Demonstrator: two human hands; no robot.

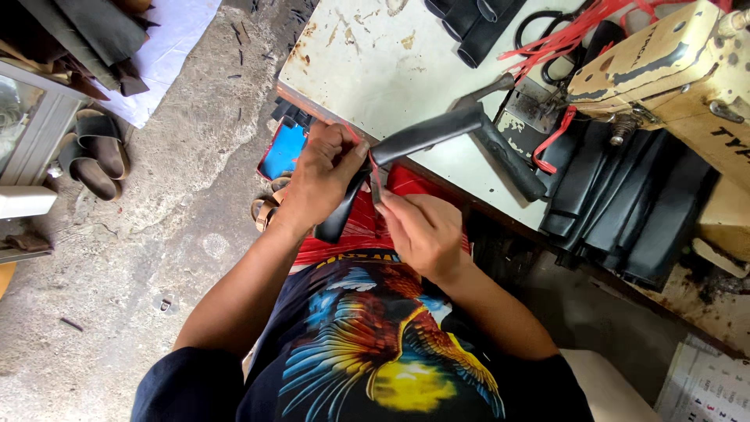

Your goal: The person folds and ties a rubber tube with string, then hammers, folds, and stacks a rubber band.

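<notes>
My left hand (pixel 322 176) grips a long black leather strip (pixel 426 133) that runs from my lap up over the edge of the white worktable (pixel 375 70). My right hand (pixel 422 227) pinches something small and thin against the strip right beside the left thumb; a red thread (pixel 370 160) shows between the two hands. The strip's far end bends down across the table toward a pile of black leather pieces (pixel 625 203). Whether the right hand holds a tool is hidden by the fingers.
A cream sewing machine (pixel 680 62) stands at the table's right, with red threads (pixel 562 35) and black scissors (pixel 539 31) behind it. Rolled black strips (pixel 476 23) lie at the far edge. Sandals (pixel 94 152) sit on the concrete floor at left.
</notes>
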